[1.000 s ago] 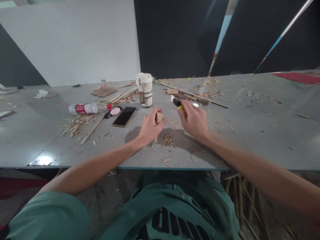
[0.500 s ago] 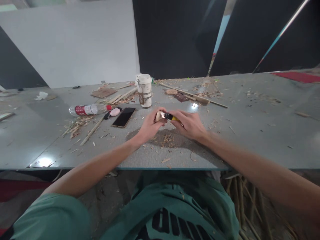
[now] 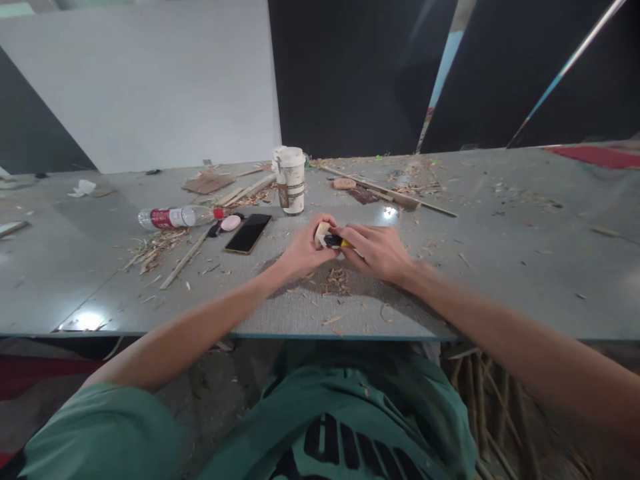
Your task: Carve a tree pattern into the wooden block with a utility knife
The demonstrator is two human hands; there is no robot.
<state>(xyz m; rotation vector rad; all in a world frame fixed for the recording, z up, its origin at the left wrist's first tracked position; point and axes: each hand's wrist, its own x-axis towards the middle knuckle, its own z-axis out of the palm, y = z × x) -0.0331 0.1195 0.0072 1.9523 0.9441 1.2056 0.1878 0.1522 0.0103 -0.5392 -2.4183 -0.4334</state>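
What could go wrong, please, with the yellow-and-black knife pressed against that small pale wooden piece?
The yellow-and-black knife in the right hand meets the small pale wooden piece right beside the left hand, so a slip might cut its fingers. The piece is small in that grip, so it could twist.

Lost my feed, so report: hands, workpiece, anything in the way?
Left hand shut on wood piece. Right hand shut on yellow-black utility knife, tip at the wood. Shavings beneath; phone apart, left.

Grey table (image 3: 500,267), bottle (image 3: 175,217), phone (image 3: 248,233), cup (image 3: 291,180), wood shavings (image 3: 336,281)
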